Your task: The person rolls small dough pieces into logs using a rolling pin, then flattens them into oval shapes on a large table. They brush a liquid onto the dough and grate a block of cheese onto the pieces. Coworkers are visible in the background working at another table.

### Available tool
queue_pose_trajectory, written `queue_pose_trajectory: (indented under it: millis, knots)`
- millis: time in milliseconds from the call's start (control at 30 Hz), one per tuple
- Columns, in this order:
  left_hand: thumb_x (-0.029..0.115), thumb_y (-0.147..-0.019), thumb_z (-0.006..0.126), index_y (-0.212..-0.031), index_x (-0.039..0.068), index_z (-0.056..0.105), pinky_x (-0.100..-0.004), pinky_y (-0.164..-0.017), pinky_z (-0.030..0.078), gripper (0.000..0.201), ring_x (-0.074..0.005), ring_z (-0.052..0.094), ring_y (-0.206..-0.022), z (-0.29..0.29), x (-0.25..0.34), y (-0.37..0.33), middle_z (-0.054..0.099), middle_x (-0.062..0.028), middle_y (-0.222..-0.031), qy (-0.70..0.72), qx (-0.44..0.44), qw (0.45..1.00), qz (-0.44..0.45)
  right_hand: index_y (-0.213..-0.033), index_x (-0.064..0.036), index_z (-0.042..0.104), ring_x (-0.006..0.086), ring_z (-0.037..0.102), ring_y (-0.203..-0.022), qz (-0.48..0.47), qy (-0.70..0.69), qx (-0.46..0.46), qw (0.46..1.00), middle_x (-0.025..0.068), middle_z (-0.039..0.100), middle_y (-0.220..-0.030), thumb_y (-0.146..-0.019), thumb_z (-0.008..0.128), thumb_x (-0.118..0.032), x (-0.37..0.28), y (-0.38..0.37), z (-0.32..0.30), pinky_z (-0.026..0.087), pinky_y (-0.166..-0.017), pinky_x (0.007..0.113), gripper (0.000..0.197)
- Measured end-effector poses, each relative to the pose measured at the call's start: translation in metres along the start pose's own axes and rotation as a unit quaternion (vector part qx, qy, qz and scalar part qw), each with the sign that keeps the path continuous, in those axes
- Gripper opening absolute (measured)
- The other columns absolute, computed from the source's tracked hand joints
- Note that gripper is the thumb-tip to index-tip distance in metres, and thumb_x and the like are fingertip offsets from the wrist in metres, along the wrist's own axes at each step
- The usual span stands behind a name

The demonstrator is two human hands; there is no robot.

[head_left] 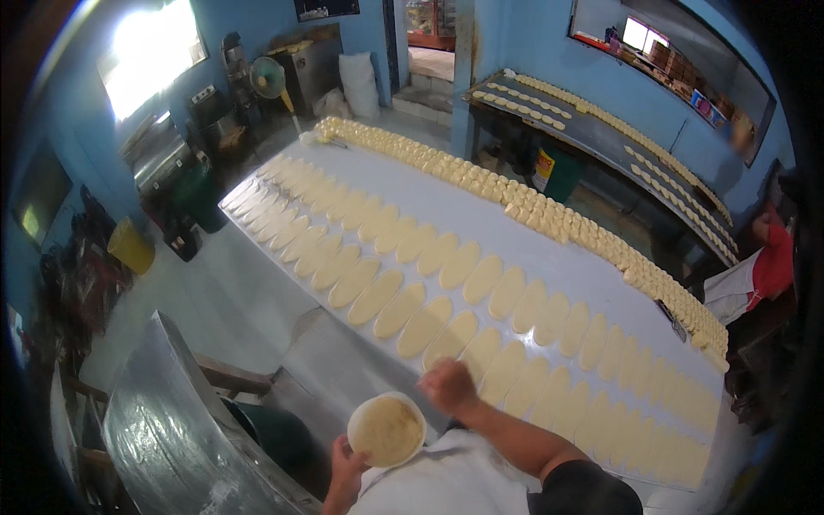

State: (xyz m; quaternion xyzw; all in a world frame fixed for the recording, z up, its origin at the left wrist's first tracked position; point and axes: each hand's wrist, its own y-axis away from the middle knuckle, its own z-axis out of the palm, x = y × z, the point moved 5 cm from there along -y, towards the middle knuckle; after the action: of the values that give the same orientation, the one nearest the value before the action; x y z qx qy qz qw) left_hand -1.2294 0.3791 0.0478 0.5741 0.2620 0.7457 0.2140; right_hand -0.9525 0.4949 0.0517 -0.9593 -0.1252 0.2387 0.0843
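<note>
In my left hand (344,468) is a round white bowl (388,430) with a pale tan, grainy filling; the fingers grip its left rim close to my body. My right hand (448,386) is closed above the near edge of the table, just over the front row of flat dough ovals (427,326). Whatever it may hold is hidden inside the fingers. Two long rows of these thin, pale yellow ovals lie across the white tabletop (386,178). Along the far edge, small dough lumps (481,182) are packed in a long band.
A metal scraper-like tool (672,320) lies by the dough lumps at the right. Beyond stands a dark bench (592,146) with more dough pieces. A person in red (770,266) is at the far right. To my left are a shiny metal-covered surface (184,412) and a dark green bin (279,436).
</note>
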Motion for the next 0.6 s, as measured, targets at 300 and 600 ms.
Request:
queue_pose_trajectory:
  millis: [300,600]
  knots:
    - [0.006,-0.080,0.070,-0.140,0.005,0.031,-0.0476,-0.089,0.056,0.073,-0.0327,0.059,-0.114,0.023,0.016,-0.026,0.050,-0.0188,-0.129,-0.083,-0.058,0.995,-0.015,-0.085,-0.0062,0.075,0.0290,0.065,-0.093,-0.073,0.050,-0.159,0.983,0.0116,0.070,-0.089,-0.079,0.063,-0.020,-0.086,0.040,0.024,0.048,-0.081,0.047,0.019]
    - [0.005,-0.076,0.070,-0.141,0.003,0.031,-0.0494,-0.093,0.055,0.076,-0.0364,0.057,-0.120,0.069,0.041,-0.057,0.048,-0.0220,-0.133,-0.029,-0.059,0.997,-0.038,-0.081,-0.0190,0.078,0.0291,0.062,-0.090,0.107,0.012,-0.036,0.994,0.0060,0.066,-0.083,-0.080,0.068,-0.024,0.048,0.015,-0.084,0.048,-0.076,0.046,0.011]
